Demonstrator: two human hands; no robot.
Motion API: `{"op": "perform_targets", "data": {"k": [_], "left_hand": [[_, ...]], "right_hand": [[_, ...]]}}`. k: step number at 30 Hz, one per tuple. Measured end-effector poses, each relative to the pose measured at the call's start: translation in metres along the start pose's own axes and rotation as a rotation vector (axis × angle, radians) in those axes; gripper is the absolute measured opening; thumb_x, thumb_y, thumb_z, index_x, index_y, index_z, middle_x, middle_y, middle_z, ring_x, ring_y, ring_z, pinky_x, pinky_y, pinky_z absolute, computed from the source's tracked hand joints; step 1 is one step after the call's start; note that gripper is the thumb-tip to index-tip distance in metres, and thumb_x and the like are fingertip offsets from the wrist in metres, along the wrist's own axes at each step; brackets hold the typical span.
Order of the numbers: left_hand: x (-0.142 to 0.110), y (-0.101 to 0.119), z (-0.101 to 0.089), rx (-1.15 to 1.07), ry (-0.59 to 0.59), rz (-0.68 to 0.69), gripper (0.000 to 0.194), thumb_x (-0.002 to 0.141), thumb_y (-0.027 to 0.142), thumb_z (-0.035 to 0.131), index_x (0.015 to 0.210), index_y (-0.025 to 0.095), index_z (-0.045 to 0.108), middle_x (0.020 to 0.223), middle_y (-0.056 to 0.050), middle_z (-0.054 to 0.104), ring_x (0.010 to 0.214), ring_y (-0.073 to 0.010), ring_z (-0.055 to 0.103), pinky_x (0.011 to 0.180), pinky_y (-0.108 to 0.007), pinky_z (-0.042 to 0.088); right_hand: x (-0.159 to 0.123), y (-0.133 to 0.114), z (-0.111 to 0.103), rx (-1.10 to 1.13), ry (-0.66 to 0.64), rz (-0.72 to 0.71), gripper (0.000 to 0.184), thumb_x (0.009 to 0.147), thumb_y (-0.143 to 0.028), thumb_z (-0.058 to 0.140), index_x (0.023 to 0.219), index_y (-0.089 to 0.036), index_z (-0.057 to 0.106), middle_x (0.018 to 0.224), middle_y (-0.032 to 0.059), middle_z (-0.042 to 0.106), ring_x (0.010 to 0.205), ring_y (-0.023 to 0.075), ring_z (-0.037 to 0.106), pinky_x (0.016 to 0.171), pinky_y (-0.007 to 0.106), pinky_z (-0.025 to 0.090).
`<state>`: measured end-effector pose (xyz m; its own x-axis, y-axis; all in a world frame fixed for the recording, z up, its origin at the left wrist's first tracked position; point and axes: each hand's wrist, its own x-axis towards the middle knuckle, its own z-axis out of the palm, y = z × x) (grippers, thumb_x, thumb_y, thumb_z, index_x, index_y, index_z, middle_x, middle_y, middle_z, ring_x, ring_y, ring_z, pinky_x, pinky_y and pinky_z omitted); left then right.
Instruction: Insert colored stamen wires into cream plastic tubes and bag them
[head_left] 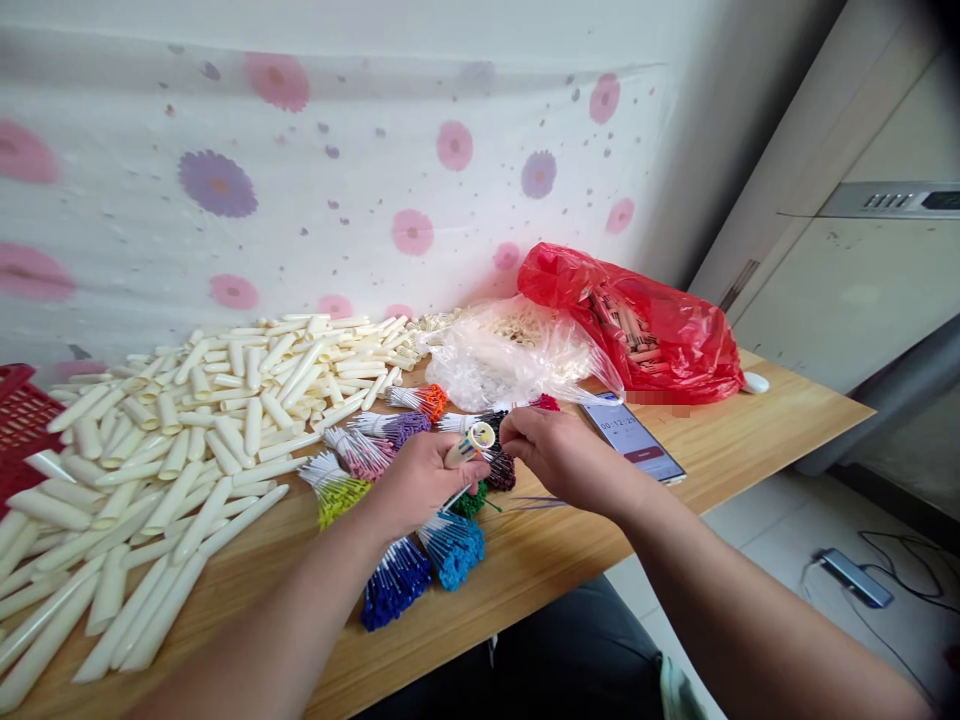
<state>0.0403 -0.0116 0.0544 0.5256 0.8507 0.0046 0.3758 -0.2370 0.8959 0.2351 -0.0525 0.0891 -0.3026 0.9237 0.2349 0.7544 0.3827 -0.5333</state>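
Observation:
My left hand (417,482) is closed around a short white multi-colour pen barrel (463,449), its open end tilted up, with small coloured spots showing. A thin white refill stick also shows by the left fingers. My right hand (559,455) is pinched just right of the barrel's open end; what sits in its fingertips is hidden. Bundles of thin white sticks with coloured ends lie around the hands: yellow-green (334,490), pink (361,452), purple (401,428), orange (431,400), dark blue (396,585), light blue (452,548), green (469,502) and dark red (501,470).
A wide heap of cream plastic tubes (217,400) covers the table's left side, beside a red basket (26,430). A clear bag (502,350) and a red bag (675,340) of small parts lie behind. A phone (634,440) showing a timer lies near the table's (810,405) right edge.

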Motion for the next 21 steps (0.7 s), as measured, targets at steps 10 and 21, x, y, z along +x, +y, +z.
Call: {"op": "perform_targets", "data": {"k": [10, 21], "left_hand": [[-0.027, -0.013, -0.006, -0.175, 0.115, 0.093, 0.021, 0.083, 0.031, 0.058, 0.067, 0.016, 0.06, 0.06, 0.003, 0.055, 0.059, -0.0096, 0.048, 0.059, -0.023, 0.037], [-0.033, -0.022, -0.009, -0.355, -0.041, 0.141, 0.022, 0.083, 0.036, 0.058, 0.075, 0.016, 0.061, 0.064, 0.001, 0.06, 0.059, -0.0104, 0.049, 0.059, -0.023, 0.04]], "right_hand": [[0.003, -0.003, 0.058, 0.882, 0.266, 0.1, 0.023, 0.074, -0.025, 0.065, 0.096, -0.021, 0.068, 0.081, 0.0019, 0.068, 0.069, 0.0126, 0.061, 0.064, 0.027, 0.05], [0.008, -0.012, 0.06, 0.951, 0.163, -0.075, 0.014, 0.08, -0.03, 0.065, 0.079, -0.018, 0.059, 0.069, -0.0005, 0.059, 0.061, 0.01, 0.056, 0.055, 0.023, 0.046]]}}
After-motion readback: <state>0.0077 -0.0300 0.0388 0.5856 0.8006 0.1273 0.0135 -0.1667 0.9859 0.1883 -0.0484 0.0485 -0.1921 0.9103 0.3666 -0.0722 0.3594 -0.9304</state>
